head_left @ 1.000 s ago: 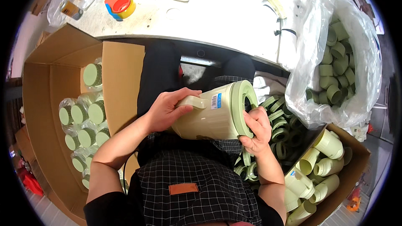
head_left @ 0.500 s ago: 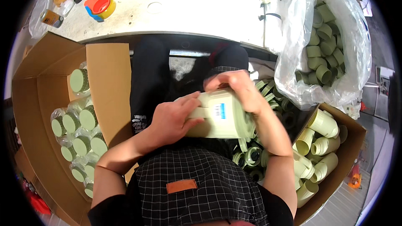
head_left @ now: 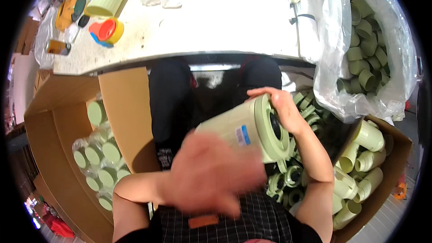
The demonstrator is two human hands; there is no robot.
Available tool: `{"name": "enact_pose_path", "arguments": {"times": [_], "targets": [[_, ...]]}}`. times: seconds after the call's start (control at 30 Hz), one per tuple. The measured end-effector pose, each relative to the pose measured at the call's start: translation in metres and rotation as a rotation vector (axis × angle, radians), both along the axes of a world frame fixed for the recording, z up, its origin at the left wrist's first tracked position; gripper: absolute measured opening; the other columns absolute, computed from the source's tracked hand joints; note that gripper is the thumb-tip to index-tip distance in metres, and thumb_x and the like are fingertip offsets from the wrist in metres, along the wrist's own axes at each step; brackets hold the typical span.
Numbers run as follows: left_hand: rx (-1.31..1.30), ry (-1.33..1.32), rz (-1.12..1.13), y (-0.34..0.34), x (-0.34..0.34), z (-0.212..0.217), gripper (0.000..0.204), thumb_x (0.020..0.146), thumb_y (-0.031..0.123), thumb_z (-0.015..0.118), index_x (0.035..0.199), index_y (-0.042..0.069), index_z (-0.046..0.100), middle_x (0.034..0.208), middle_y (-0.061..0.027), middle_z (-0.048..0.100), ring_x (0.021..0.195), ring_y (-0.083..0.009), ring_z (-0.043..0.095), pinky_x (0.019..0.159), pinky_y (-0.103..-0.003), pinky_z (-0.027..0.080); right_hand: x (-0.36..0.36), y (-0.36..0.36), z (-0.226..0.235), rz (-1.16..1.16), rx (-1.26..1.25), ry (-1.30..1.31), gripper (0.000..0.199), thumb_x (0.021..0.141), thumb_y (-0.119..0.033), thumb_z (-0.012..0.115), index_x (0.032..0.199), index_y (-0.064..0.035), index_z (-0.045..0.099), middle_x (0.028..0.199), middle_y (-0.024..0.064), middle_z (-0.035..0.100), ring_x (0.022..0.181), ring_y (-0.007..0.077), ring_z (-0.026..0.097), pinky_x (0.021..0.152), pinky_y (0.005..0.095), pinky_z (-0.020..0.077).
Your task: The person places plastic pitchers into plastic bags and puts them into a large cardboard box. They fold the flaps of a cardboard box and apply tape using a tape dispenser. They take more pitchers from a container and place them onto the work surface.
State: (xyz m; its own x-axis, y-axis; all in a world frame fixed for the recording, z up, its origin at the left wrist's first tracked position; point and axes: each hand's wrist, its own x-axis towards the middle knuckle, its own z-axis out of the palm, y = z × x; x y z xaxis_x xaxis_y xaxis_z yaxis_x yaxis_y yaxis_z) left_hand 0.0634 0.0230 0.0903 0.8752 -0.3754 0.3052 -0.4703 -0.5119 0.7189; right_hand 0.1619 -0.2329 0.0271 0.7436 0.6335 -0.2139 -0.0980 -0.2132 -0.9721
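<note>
A pale green thermos jug (head_left: 225,123) with a blue-and-white label lies tilted over my lap, its collar end and dark opening facing right. My right hand (head_left: 281,108) grips the jug at that collar, fingers over its upper edge. In front of the jug's lower side is my left hand (head_left: 211,173), blurred by motion, its thumb apart from the fingers and nothing seen in it. It hides part of the jug's body. Below the collar, several pale green ring-shaped parts (head_left: 293,175) with dark centres lie in a heap beside my right forearm.
At left stands a cardboard box (head_left: 128,108) of plastic-wrapped green-capped cylinders (head_left: 108,176). A clear bag (head_left: 330,85) of green sleeves (head_left: 366,78) is at far right, above a box of pale green bodies (head_left: 369,184). The white table (head_left: 216,27) spans the front.
My left hand has left the jug's side and moved down and right, in front of it. The jug has tilted and its collar opening has turned into view. The head view has shifted.
</note>
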Motion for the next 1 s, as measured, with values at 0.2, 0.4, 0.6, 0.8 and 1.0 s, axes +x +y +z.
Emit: {"name": "enact_pose_path", "arguments": {"times": [0.2,0.4,0.6,0.8,1.0], "targets": [[-0.124,-0.38,0.211,-0.03,0.184,-0.1,0.028,0.071,0.003,0.076,0.097,0.006,0.064,0.082,-0.0088,0.058,0.081,-0.0308,0.058,0.07,-0.04,0.046,0.013,-0.009,-0.008,0.046,0.013,-0.175,0.063,0.101,-0.051,0.047,0.123,0.0054,0.061,0.103,0.0186,0.072,0.098,0.03,0.071,0.087,0.0373,0.0542],[-0.043,0.279,0.349,-0.032,0.243,-0.162,0.028,0.093,0.023,0.054,0.082,0.001,0.069,0.089,-0.0168,0.067,0.089,-0.0352,0.064,0.08,-0.042,0.049,0.029,-0.03,-0.03,-0.063,-0.031,-0.334,0.037,0.096,-0.029,0.06,0.119,0.0003,0.064,0.099,0.0143,0.072,0.092,0.0312,0.07,0.081,0.0368,0.0548],[-0.731,0.52,0.343,-0.027,0.254,-0.139,0.024,0.098,0.017,0.052,0.089,0.0,0.066,0.088,-0.0101,0.07,0.089,-0.0223,0.067,0.08,-0.035,0.051,0.052,-0.007,-0.036,-0.503,0.076,-0.014,0.032,0.088,-0.011,0.072,0.116,0.0011,0.063,0.094,0.008,0.07,0.082,0.0143,0.063,0.077,0.0276,0.0507],[-0.88,0.522,0.07,-0.064,0.185,-0.079,0.022,0.102,0.009,0.048,0.092,-0.003,0.063,0.093,-0.0117,0.071,0.092,-0.0162,0.065,0.088,-0.032,0.05,0.069,-0.007,-0.056,-0.795,0.205,0.02,0.012,0.086,-0.009,0.07,0.089,0.0005,0.064,0.082,0.006,0.069,0.074,0.0123,0.063,0.069,0.0302,0.0522],[-0.913,0.586,-0.04,-0.062,0.155,-0.072,0.025,0.104,0.02,0.051,0.089,0.001,0.057,0.075,-0.0093,0.064,0.075,-0.0148,0.063,0.072,-0.034,0.053,0.055,-0.014,-0.077,-0.684,0.207,-0.223,0.02,0.079,-0.001,0.074,0.092,-0.0066,0.06,0.092,0.0029,0.066,0.085,0.0141,0.064,0.077,0.0315,0.0536]]}}
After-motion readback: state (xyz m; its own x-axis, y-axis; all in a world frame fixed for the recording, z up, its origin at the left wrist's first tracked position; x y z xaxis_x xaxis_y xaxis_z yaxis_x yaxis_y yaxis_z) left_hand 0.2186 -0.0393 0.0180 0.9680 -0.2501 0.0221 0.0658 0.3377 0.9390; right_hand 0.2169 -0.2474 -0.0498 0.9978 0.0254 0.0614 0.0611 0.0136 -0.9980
